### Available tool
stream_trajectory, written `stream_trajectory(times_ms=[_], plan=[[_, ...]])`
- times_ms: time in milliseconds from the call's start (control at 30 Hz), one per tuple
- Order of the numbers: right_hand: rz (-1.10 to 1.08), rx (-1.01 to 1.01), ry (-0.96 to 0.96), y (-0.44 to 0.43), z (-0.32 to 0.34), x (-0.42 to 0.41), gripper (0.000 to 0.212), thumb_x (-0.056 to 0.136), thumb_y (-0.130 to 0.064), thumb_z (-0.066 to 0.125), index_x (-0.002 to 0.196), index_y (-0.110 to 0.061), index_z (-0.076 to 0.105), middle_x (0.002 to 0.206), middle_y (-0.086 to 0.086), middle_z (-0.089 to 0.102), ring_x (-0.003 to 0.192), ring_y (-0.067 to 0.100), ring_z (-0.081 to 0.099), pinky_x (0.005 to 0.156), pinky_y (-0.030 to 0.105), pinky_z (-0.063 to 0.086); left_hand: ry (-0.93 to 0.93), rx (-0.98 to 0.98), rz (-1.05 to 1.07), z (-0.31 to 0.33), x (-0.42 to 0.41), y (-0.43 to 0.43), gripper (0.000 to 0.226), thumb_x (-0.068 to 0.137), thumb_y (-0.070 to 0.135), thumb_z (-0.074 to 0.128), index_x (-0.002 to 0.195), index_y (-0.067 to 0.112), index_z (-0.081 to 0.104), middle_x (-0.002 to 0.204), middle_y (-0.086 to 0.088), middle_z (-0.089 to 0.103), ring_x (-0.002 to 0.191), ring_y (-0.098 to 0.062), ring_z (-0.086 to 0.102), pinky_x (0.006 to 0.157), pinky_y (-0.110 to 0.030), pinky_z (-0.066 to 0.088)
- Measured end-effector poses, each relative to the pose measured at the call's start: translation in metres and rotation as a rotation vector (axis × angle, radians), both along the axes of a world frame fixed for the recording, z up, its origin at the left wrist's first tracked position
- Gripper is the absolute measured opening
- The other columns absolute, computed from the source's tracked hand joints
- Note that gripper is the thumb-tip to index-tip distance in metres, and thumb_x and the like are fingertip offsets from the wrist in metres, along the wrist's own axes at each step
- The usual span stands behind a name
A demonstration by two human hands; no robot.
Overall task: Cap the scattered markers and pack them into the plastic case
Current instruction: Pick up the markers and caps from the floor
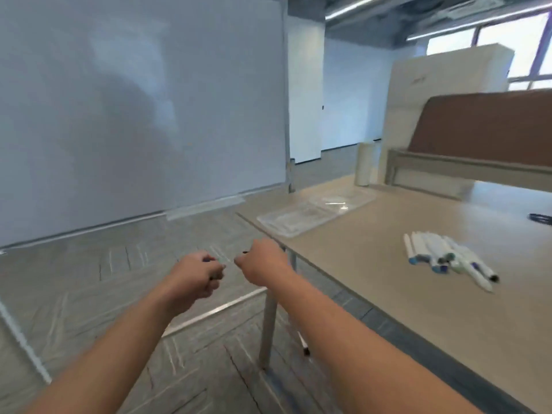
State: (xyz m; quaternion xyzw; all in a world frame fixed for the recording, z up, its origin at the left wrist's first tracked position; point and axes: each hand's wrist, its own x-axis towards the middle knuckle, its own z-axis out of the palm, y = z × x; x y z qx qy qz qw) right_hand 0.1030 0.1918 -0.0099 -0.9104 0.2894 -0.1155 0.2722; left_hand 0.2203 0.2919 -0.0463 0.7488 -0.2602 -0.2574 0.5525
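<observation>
Both my hands are held out in front of me, over the floor to the left of the table. My left hand is closed around a marker whose pale barrel pokes out toward the right. My right hand is closed on a small dark piece, seemingly a cap, a short gap from the left hand. A heap of several white markers with blue, green and dark ends lies on the beige table. The clear plastic case lies open and flat at the table's far left corner.
One marker lies on the floor under the table by its metal leg. A large whiteboard stands to the left. A white roll, a wooden frame with a brown board and a dark cable sit at the table's far side.
</observation>
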Motion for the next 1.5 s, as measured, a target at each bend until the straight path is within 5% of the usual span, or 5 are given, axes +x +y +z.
stream_trajectory(times_ms=[433, 800, 933, 1233, 1500], plan=[[-0.381, 0.025, 0.194, -0.099, 0.058, -0.235, 0.023, 0.091, -0.021, 0.054, 0.071, -0.010, 0.058, 0.058, 0.004, 0.057, 0.042, 0.015, 0.044, 0.042, 0.019, 0.035, -0.003, 0.075, -0.440, 0.060, -0.212, -0.133, 0.011, 0.094, 0.003, 0.056, 0.088, 0.005, 0.048, 0.073, -0.013, 0.048, 0.044, -0.013, 0.039, 0.035, -0.017, 0.022], [-0.540, -0.067, 0.364, -0.172, 0.013, -0.263, 0.029, 0.086, -0.021, 0.060, 0.062, -0.014, 0.048, 0.070, 0.006, 0.056, 0.068, 0.024, 0.050, 0.055, 0.027, 0.036, -0.734, 0.411, -0.535, 0.028, -0.274, -0.253, 0.026, 0.095, 0.008, 0.049, 0.115, 0.002, 0.064, 0.116, -0.019, 0.067, 0.105, -0.032, 0.065, 0.080, -0.032, 0.050], [-0.482, -0.138, 0.385, -0.180, 0.008, -0.256, 0.027, 0.084, -0.021, 0.068, 0.110, -0.012, 0.067, 0.125, 0.010, 0.064, 0.108, 0.026, 0.060, 0.086, 0.033, 0.047, -0.853, 0.516, -0.568, 0.026, -0.275, -0.264, 0.028, 0.095, 0.009, 0.052, 0.120, 0.000, 0.063, 0.122, -0.018, 0.065, 0.110, -0.032, 0.063, 0.088, -0.034, 0.047], [-0.395, -0.244, 0.327, -0.179, 0.016, -0.263, 0.045, 0.097, -0.010, 0.052, 0.141, -0.003, 0.045, 0.147, 0.016, 0.045, 0.135, 0.028, 0.043, 0.105, 0.031, 0.034, -0.436, 0.457, -0.612, 0.031, -0.267, -0.265, 0.030, 0.087, -0.002, 0.059, 0.061, 0.008, 0.048, 0.050, -0.007, 0.048, 0.040, -0.017, 0.041, 0.046, -0.022, 0.037], [-0.409, -0.275, 0.383, -0.180, 0.006, -0.263, 0.030, 0.089, -0.008, 0.063, 0.118, -0.010, 0.056, 0.129, 0.014, 0.059, 0.120, 0.029, 0.055, 0.086, 0.030, 0.044, -0.383, 0.392, -0.609, 0.034, -0.265, -0.259, 0.021, 0.087, -0.001, 0.061, 0.075, 0.014, 0.051, 0.058, -0.002, 0.066, 0.073, -0.027, 0.069, 0.081, -0.038, 0.061]])
